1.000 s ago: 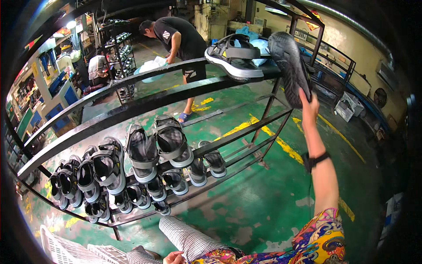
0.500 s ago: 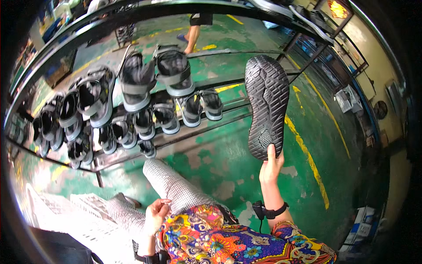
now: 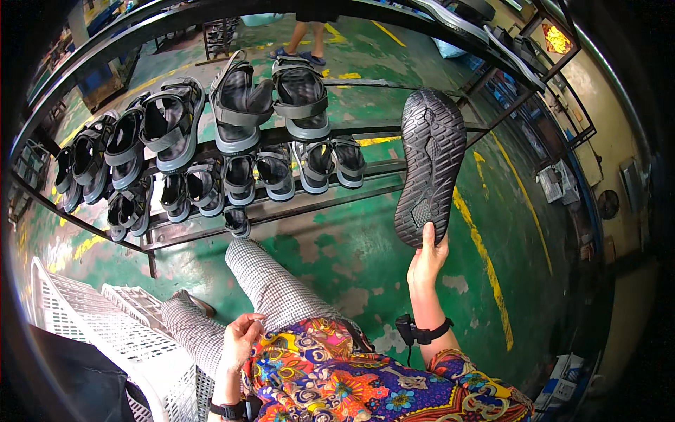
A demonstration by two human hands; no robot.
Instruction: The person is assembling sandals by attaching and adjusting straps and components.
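The right hand (image 3: 427,261) pinches a sandal (image 3: 430,165) by its narrower end, thumb flat against the black patterned sole; the other fingers are behind it, so their grip cannot be made out. The sandal stands nearly upright in the air in front of the right part of a black metal rack (image 3: 380,13), sole toward the camera, and its straps and upper side are hidden. The left hand (image 3: 240,341) is held low by the floral shirt (image 3: 358,369), fingers loosely bent; I cannot tell whether the fingertips press together, and its palm is turned out of sight. On the rack, an upper row of grey-strapped sandals (image 3: 239,116) partly overlaps itself toward the left, so the pairs there are hard to separate. Beneath it runs a lower row of sandals (image 3: 274,172), with a single sandal (image 3: 237,221) lower again. Along the top right, more footwear (image 3: 517,60) shows mainly as pale sole edges, cut by the frame. A co-worker's legs (image 3: 318,39) appear beyond the rack, the body cropped away. At lower left, a white perforated basket (image 3: 151,366) is partly covered by something dark, probably cloth, though the rim blurs it.
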